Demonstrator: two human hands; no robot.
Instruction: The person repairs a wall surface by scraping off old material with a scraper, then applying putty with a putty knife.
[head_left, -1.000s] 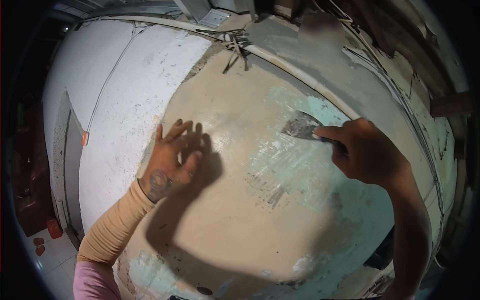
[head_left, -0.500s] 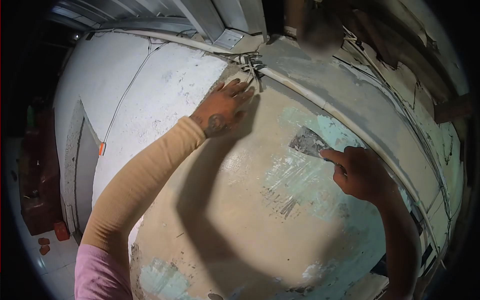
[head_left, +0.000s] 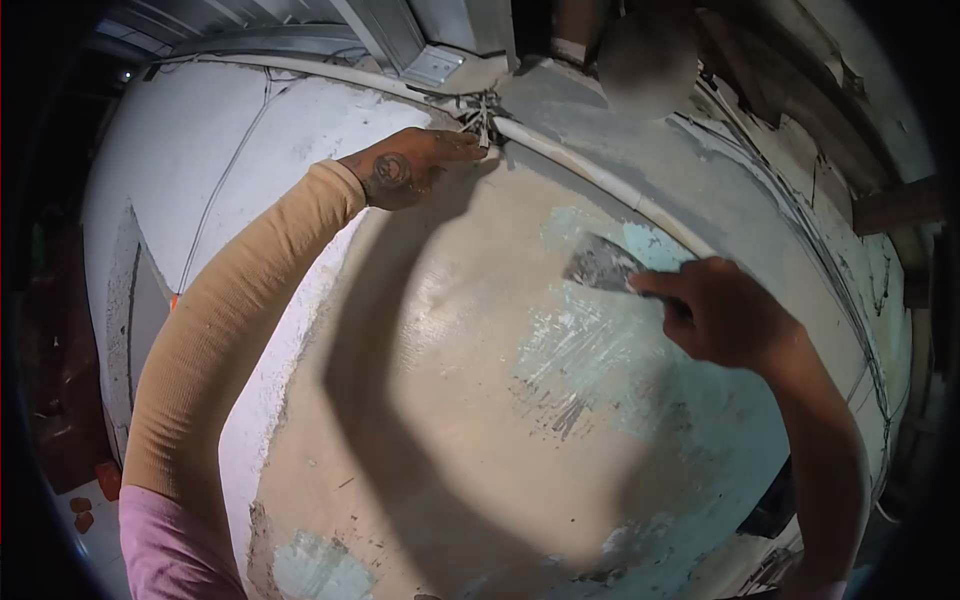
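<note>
In the head view my right hand (head_left: 735,315) is closed around the handle of a putty knife (head_left: 598,265). Its wide, smeared metal blade lies over a turquoise patch (head_left: 590,335) with scratched streaks on the beige wall (head_left: 470,430). My left hand (head_left: 405,168), below a tan sleeve, reaches up to the wall's top edge with its fingers stretched out. Their tips are right at a bundle of loose cable ends (head_left: 484,122). Whether a cable sits between those fingertips, I cannot tell.
A pale pipe (head_left: 610,190) runs down rightward from the cable bundle, with grey plaster (head_left: 570,120) above it. White rough wall (head_left: 300,130) with a thin hanging wire lies left. Dark wooden beams (head_left: 900,210) and more cables (head_left: 800,235) are at the right. Metal roofing (head_left: 270,20) is overhead.
My left hand has turned and moved up and left, from lying spread on the wall to the cable ends. My right hand and the putty knife have shifted slightly up. The view has shifted.
</note>
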